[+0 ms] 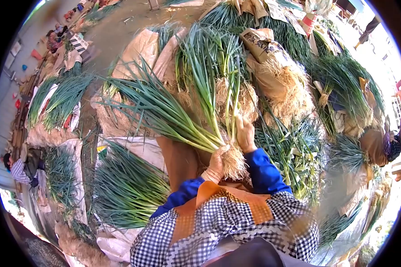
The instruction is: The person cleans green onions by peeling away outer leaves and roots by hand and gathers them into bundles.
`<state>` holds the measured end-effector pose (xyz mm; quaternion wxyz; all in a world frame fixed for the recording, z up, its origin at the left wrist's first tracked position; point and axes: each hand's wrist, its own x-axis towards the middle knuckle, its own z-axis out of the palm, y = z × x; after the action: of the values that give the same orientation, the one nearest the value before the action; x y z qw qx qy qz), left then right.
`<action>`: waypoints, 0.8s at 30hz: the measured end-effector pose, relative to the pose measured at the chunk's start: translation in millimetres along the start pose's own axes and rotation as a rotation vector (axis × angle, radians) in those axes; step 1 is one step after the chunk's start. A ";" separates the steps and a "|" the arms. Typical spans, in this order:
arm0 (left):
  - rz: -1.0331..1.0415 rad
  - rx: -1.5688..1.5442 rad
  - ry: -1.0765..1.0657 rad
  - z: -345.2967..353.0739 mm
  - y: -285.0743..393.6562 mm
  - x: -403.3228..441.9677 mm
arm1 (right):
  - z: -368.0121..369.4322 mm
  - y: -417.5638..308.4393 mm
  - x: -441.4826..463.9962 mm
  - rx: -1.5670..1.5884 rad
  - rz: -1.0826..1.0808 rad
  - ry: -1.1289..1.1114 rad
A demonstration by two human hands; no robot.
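Observation:
My left hand (214,165) is closed round the white root end of a bunch of green onions (196,133), whose long leaves fan out up and to the left. Pale stringy roots (234,163) stick out beside that hand. At the right edge of the bunch, my right hand (245,135) is closed on a few slim green onion stalks, its fingertips partly hidden. Just beyond my hands lies a big pile of green onions (209,58), roots toward me.
Cut green onions (129,187) lie on sheeting to my left. Loose leaves (294,155) cover the ground at right. A root-ended bundle in a brown sack (265,49) lies ahead on the right. Another person (22,169) sits at far left, among more onion heaps (60,100).

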<state>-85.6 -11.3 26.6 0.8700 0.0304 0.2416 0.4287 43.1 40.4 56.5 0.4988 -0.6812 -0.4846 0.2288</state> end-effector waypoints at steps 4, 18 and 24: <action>-0.030 -0.009 -0.045 1.8 3.9 3.0 | -62.2 45.5 -54.9 -0.156 -0.065 -0.109; 0.006 0.095 0.039 -29.9 -9.3 13.4 | 13.6 29.8 3.6 1.153 0.681 -0.165; -0.011 0.122 0.026 -15.2 -5.1 7.1 | -104.5 81.7 -54.3 -0.214 0.533 -0.533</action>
<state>-85.0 -11.4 9.1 0.8658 0.0762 0.2788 0.4086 138.4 -58.3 15.0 0.2048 -0.7480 -0.4245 0.4672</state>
